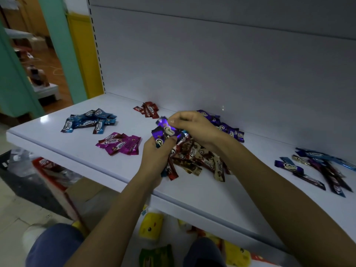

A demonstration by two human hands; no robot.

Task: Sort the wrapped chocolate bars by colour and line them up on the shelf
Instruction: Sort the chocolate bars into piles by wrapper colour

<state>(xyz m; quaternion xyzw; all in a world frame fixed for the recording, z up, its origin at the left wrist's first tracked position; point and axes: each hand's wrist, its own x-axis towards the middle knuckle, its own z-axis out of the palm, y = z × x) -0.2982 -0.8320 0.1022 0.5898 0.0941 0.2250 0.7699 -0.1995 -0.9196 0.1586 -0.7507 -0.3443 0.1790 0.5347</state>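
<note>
A purple bar [162,121] is pinched at its end by the fingertips of the right hand [190,126], just above a bunch of bars [166,134] that the left hand [155,158] grips with curled fingers and thumb. Under both hands a mixed heap [198,157] lies on the white shelf [48,137]. Sorted piles lie around it: purple pile [227,128] behind, red pile [148,110] near the back wall, blue pile [89,120] and magenta pile [120,143] to the left. Long bars [317,168] lie well apart on the right.
</note>
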